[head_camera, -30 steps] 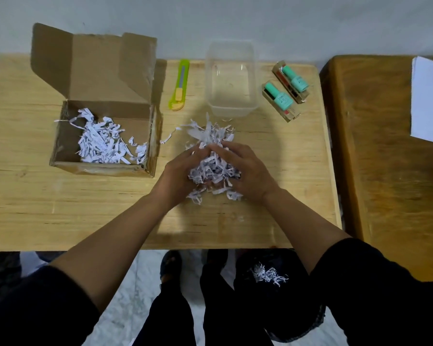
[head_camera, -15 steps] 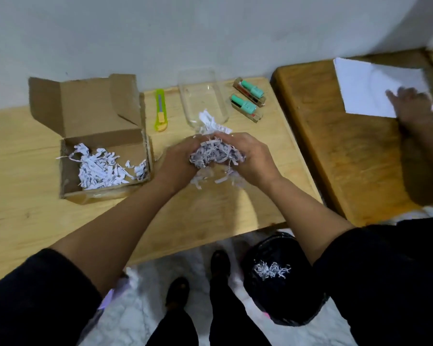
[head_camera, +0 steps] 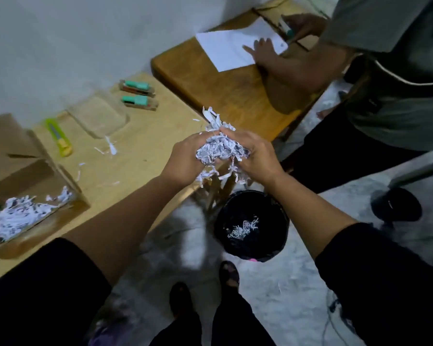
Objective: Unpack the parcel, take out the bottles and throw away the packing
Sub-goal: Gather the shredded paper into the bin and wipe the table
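My left hand (head_camera: 183,161) and my right hand (head_camera: 255,156) are cupped together around a clump of white shredded paper (head_camera: 219,148), held off the table's right corner and above a black bin (head_camera: 251,224). The bin holds a little shredded paper. The open cardboard parcel (head_camera: 35,186) sits at the left with more shredded paper (head_camera: 18,216) inside. Two green-capped bottles (head_camera: 138,94) in small boxes lie at the back of the light wooden table (head_camera: 140,146).
A clear plastic tub (head_camera: 99,116) and a yellow-green utility knife (head_camera: 59,138) lie between parcel and bottles. Loose paper strips dot the table. Another person works on a white sheet (head_camera: 235,48) at a darker table (head_camera: 225,88) to the right. A chair base (head_camera: 395,206) stands on the floor.
Both hands lifted the paper clump off the table and carried it right, past the table's edge and over the bin. My view swung right, showing more of the other person.
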A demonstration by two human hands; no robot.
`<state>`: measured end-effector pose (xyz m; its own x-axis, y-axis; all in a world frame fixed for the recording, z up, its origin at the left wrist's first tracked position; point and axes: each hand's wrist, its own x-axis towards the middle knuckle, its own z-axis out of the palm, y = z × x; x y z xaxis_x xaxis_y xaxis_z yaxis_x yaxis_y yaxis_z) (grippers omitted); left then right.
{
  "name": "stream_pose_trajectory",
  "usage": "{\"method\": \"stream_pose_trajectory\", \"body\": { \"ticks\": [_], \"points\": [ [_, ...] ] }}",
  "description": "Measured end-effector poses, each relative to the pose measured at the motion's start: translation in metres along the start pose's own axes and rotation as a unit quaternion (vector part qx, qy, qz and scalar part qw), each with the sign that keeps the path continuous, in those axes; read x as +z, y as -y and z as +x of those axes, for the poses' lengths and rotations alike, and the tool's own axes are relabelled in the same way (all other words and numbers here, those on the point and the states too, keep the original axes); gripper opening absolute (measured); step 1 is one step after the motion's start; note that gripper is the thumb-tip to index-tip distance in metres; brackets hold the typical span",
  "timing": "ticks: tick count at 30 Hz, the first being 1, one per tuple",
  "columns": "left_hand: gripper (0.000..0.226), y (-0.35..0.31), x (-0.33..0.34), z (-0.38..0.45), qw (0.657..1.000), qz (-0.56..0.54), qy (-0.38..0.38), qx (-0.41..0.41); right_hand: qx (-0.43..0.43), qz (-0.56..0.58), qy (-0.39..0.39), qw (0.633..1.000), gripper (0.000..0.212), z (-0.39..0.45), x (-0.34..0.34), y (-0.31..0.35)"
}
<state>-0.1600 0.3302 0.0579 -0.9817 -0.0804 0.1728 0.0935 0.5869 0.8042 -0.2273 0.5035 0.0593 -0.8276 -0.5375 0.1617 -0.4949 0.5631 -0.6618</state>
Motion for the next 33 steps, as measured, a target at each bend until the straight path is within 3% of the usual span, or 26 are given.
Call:
{"method": "stream_pose_trajectory", "body": {
  "ticks": [6, 12, 18, 23, 26, 33],
  "points": [
    [0.056, -0.015, 0.112, 0.008, 0.995, -0.017, 0.098, 0.014, 0.106, -0.028, -0.032, 0.993, 0.073, -0.073, -0.038, -0.076],
    [0.045, 0.006, 0.232, -0.007, 0.986, 0.010, 0.159, 0.048, 0.214, -0.030, 0.016, 0.976, 0.075, -0.139, -0.031, -0.167],
    [0.074, 0.036, 0.319, -0.008, 0.963, 0.062, 0.250, -0.084, 0.279, -0.031, 0.097, 0.955, 0.072, -0.158, -0.001, -0.250],
    [0.092, 0.067, 0.354, -0.002, 0.920, 0.149, 0.331, -0.146, 0.307, -0.075, 0.207, 0.926, 0.078, -0.150, 0.021, -0.291],
    [0.089, 0.069, 0.357, 0.000, 0.886, 0.238, 0.361, -0.165, 0.310, -0.124, 0.256, 0.907, 0.077, -0.146, 0.028, -0.295],
    [0.072, 0.032, 0.331, 0.012, 0.875, 0.361, 0.302, -0.115, 0.280, -0.185, 0.213, 0.918, 0.065, -0.124, 0.015, -0.255]
  ]
}}
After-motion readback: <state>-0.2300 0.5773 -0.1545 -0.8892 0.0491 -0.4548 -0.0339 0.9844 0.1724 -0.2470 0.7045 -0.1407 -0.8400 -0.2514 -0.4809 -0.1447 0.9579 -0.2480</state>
